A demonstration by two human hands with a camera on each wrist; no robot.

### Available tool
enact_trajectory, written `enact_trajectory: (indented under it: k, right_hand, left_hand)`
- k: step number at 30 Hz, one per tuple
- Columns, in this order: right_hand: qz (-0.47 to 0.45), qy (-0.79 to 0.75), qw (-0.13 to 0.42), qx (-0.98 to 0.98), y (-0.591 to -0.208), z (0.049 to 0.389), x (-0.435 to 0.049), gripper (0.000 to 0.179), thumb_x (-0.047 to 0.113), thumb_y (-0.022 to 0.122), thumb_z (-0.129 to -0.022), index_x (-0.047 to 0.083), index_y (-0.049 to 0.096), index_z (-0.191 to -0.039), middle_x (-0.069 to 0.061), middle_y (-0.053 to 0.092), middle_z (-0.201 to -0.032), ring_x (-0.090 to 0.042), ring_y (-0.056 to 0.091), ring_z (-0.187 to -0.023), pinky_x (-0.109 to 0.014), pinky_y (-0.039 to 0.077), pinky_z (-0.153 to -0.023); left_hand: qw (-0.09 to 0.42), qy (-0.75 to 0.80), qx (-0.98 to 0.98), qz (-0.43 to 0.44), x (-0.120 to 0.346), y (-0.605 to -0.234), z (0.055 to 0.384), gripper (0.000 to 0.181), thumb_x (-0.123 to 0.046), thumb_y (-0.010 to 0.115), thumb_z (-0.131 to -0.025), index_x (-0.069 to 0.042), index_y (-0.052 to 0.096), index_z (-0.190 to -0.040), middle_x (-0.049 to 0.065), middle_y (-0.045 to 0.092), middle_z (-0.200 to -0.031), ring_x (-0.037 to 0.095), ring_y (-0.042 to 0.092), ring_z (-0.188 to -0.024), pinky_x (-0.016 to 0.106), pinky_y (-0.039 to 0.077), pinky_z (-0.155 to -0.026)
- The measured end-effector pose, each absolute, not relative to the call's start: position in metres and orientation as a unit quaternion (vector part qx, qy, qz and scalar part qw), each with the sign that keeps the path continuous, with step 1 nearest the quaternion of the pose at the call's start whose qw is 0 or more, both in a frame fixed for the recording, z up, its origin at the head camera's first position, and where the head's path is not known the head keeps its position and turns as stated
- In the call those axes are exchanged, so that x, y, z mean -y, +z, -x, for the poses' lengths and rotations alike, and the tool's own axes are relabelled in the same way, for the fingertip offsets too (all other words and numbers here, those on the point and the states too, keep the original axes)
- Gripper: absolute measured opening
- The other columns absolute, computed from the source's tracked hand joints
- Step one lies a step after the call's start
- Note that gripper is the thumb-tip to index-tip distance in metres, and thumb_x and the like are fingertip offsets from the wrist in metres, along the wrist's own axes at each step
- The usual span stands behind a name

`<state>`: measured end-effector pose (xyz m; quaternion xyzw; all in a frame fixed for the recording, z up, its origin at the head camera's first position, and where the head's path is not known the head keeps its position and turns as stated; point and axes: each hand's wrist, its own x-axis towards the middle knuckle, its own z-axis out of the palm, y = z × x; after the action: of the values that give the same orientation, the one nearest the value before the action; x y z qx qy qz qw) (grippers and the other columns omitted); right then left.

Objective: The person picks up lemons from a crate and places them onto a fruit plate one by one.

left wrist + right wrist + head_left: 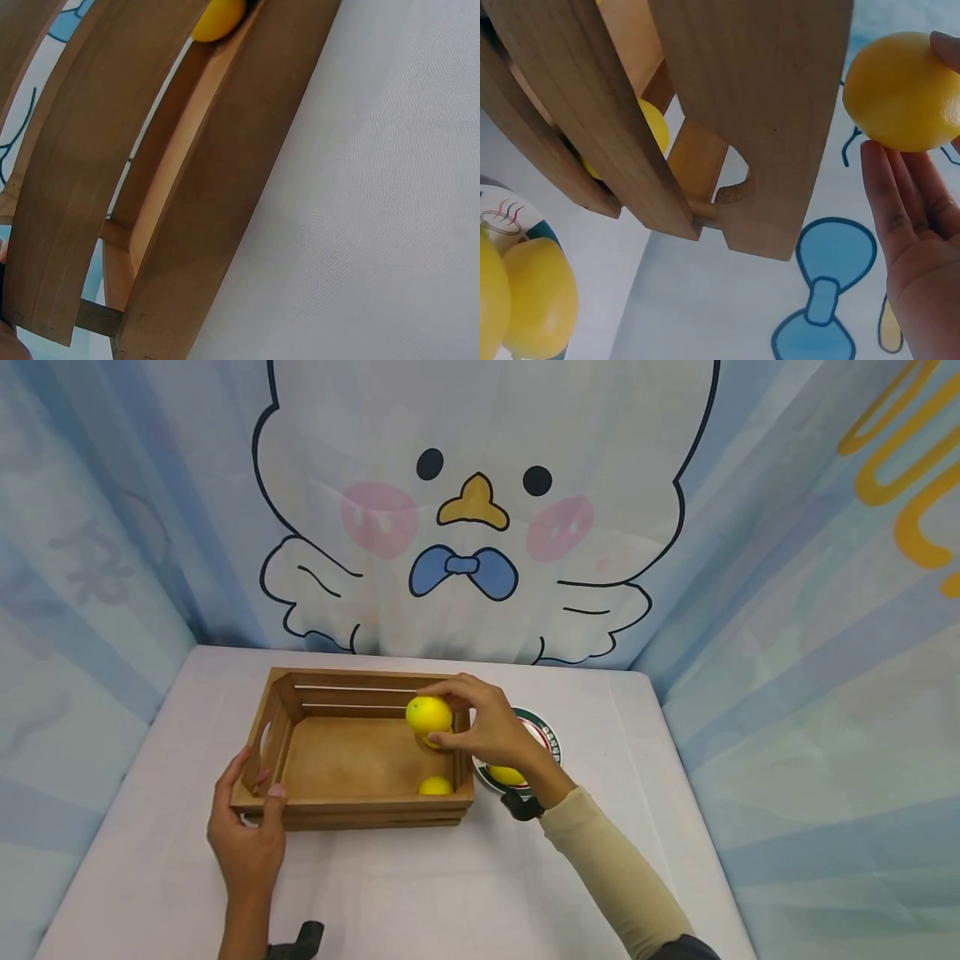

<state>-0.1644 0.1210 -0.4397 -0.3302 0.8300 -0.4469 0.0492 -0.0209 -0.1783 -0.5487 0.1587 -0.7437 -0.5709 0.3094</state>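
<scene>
My right hand (487, 722) holds a yellow lemon (428, 714) between thumb and fingers, above the right end of a slatted wooden crate (352, 814). In the right wrist view the held lemon (904, 91) is up beyond the crate's end board (757, 97). Inside the crate, another lemon (435, 786) lies in the front right corner, and a bit of yellow shows just under the held one. My left hand (247, 835) grips the crate's left end near the front corner, thumb at the front rim. The left wrist view shows mostly the crate's slats (217, 172).
Right of the crate, partly behind my right forearm, is a round plate (553, 739) with a dark green rim. Lemons (540, 296) lie on it. A white cloth covers the table (390, 893). Printed curtains (472, 618) stand behind and at both sides.
</scene>
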Motion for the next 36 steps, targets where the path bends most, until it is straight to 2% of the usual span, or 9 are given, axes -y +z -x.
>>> enact_trajectory:
  k: [4, 9, 16, 21, 30, 36]
  right_hand:
    - [0.33, -0.442, 0.049, -0.833, -0.443, 0.164, -0.123, 0.055, 0.021, 0.089, -0.087, 0.016, 0.069, -0.138, 0.005, 0.066, -0.136, -0.015, 0.062, -0.115, -0.044, 0.059, -0.102]
    - [0.325, -0.439, 0.042, -0.837, -0.447, 0.164, -0.123, 0.055, 0.021, 0.089, -0.086, 0.017, 0.07, -0.137, 0.007, 0.067, -0.128, -0.013, 0.062, -0.112, -0.037, 0.058, -0.099]
    - [0.318, -0.453, 0.053, -0.831, -0.455, 0.162, -0.123, 0.055, 0.018, 0.09, -0.085, 0.024, 0.071, -0.136, 0.007, 0.067, -0.126, -0.014, 0.063, -0.112, -0.047, 0.059, -0.101]
    - [0.318, -0.461, 0.057, -0.827, -0.458, 0.163, -0.123, 0.055, 0.018, 0.09, -0.085, 0.028, 0.07, -0.136, 0.007, 0.068, -0.127, -0.015, 0.064, -0.111, -0.042, 0.06, -0.1]
    - [0.308, -0.464, 0.06, -0.828, -0.463, 0.163, -0.124, 0.056, 0.018, 0.09, -0.086, 0.023, 0.07, -0.138, 0.006, 0.069, -0.127, -0.015, 0.064, -0.111, -0.038, 0.059, -0.1]
    - [0.304, -0.465, 0.048, -0.83, -0.461, 0.165, -0.126, 0.056, 0.02, 0.09, -0.086, 0.015, 0.07, -0.137, 0.004, 0.069, -0.127, -0.016, 0.064, -0.11, -0.038, 0.06, -0.098]
  left_hand:
    - [0.312, -0.569, 0.744, -0.16, 0.179, -0.55, 0.021, 0.067, 0.006, 0.068, -0.094, -0.019, 0.056, -0.154, 0.007, 0.06, -0.154, 0.002, 0.063, -0.12, 0.017, 0.037, -0.114]
    - [0.312, -0.57, 0.744, -0.157, 0.179, -0.549, 0.021, 0.067, 0.005, 0.068, -0.094, -0.02, 0.056, -0.154, 0.008, 0.061, -0.152, 0.002, 0.063, -0.121, 0.017, 0.037, -0.115]
    - [0.313, -0.574, 0.741, -0.154, 0.179, -0.547, 0.021, 0.067, 0.005, 0.069, -0.093, -0.021, 0.057, -0.154, 0.009, 0.063, -0.148, 0.005, 0.064, -0.121, 0.015, 0.04, -0.112]
    - [0.312, -0.575, 0.74, -0.157, 0.178, -0.549, 0.021, 0.067, 0.005, 0.069, -0.094, -0.021, 0.056, -0.154, 0.01, 0.063, -0.147, 0.007, 0.064, -0.121, 0.015, 0.04, -0.111]
    - [0.311, -0.569, 0.744, -0.163, 0.178, -0.549, 0.021, 0.066, 0.003, 0.067, -0.095, -0.021, 0.056, -0.155, 0.014, 0.065, -0.144, 0.005, 0.063, -0.121, 0.016, 0.039, -0.113]
    - [0.312, -0.569, 0.743, -0.161, 0.178, -0.55, 0.022, 0.064, 0.002, 0.067, -0.095, -0.02, 0.056, -0.155, 0.016, 0.065, -0.142, 0.006, 0.063, -0.122, 0.017, 0.037, -0.115]
